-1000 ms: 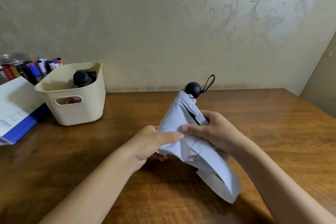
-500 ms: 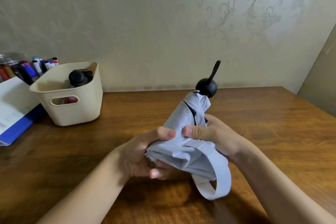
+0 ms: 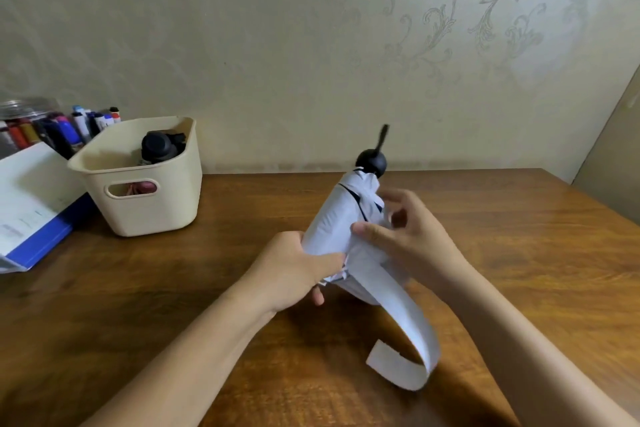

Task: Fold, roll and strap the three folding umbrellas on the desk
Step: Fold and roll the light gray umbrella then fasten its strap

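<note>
The left hand (image 3: pixel 294 270) grips the umbrella (image 3: pixel 332 218) at its base while the right hand (image 3: pixel 412 239), its hold too blurred to tell, has shifted higher to continue rolling, leaving the strap (image 3: pixel 415 329) unfastened.

The right hand (image 3: pixel 412 239) and wrist loop (image 3: pixel 383 135) are blurred; blue folder (image 3: pixel 45 239) cut at left.

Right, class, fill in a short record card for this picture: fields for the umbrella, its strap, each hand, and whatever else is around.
Umbrella: pale, cloth gathered, tilted, black knob uppermost
Strap: unfastened, curling down toward the desk
Left hand: grips the umbrella's lower end
Right hand: thumb on the cloth, fingers blurred
Around: cream basket, markers, blue folder
</note>
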